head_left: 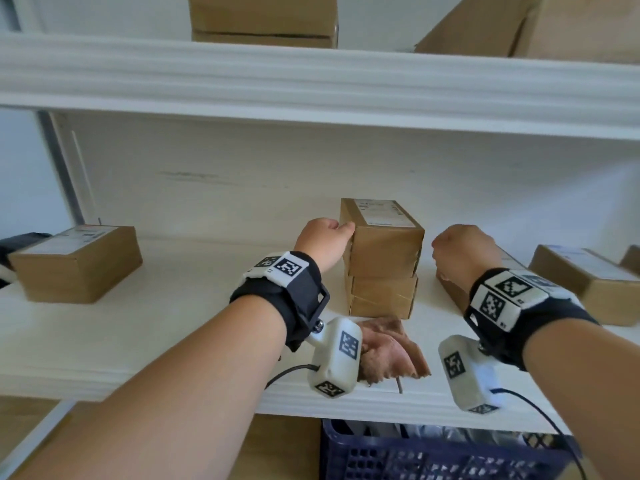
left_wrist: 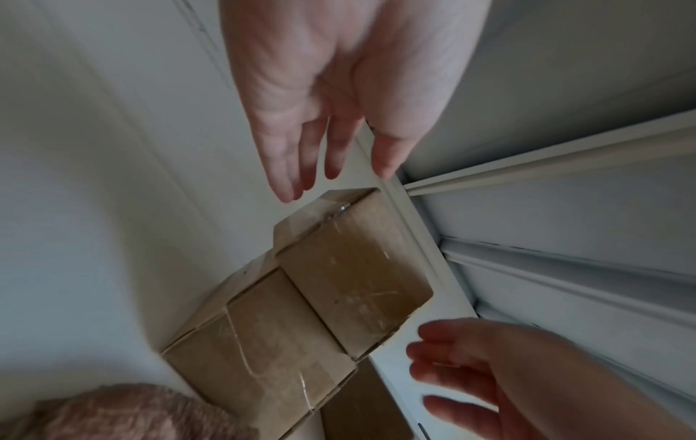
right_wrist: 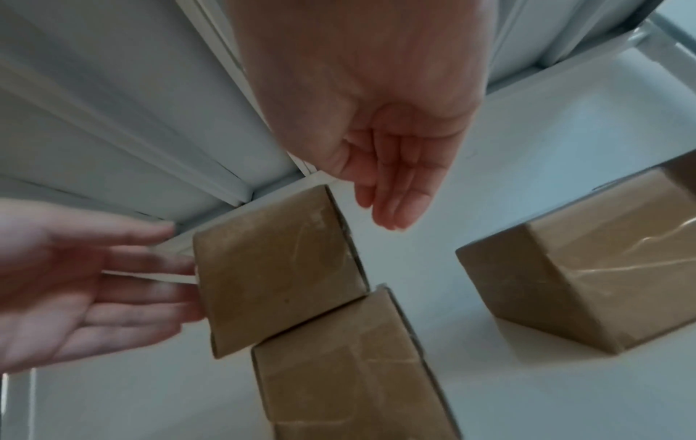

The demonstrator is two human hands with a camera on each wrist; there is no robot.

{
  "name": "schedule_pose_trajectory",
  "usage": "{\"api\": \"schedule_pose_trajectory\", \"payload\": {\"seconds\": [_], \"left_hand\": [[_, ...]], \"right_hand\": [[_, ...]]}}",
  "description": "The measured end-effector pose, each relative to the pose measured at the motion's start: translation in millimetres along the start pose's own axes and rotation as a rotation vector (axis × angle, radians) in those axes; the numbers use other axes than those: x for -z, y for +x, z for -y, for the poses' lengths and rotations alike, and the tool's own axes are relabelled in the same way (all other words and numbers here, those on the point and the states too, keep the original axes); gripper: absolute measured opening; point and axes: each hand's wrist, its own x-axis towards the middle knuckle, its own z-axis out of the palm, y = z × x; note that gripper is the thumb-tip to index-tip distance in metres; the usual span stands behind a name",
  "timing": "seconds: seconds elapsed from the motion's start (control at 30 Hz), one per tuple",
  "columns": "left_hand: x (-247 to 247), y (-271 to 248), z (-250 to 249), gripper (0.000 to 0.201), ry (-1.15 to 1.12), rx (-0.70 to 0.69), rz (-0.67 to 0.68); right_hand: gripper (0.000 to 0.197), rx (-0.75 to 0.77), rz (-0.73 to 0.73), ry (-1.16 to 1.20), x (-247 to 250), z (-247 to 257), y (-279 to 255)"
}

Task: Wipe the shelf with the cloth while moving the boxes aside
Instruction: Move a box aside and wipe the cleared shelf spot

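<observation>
Two brown cardboard boxes stand stacked mid-shelf: the top box sits on the lower box. My left hand is open, with straight fingertips against the top box's left side. My right hand hovers open just right of the stack, not touching it. A crumpled pinkish-brown cloth lies loose on the white shelf near its front edge, in front of the stack.
More boxes stand at the shelf's left and right, one partly hidden behind my right wrist. The upper shelf overhangs low and carries boxes. A blue crate sits below.
</observation>
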Motion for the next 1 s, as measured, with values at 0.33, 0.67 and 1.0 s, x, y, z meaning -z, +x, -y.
{"api": "schedule_pose_trajectory", "payload": {"seconds": [0.33, 0.67, 1.0], "left_hand": [[-13.7, 1.3, -6.5, 0.040, -0.028, 0.070, 0.095], [66.4, 11.9, 17.9, 0.043, -0.043, 0.095, -0.237], [152.6, 14.4, 121.5, 0.046, -0.114, 0.301, -0.382]], "right_hand": [[0.055, 0.020, -0.009, 0.329, -6.8, 20.7, -5.1], [0.051, 0.187, 0.041, 0.512, -36.4, 104.5, -14.2], [0.037, 0.152, 0.365, 0.670, -134.7, 185.3, -29.4]]}}
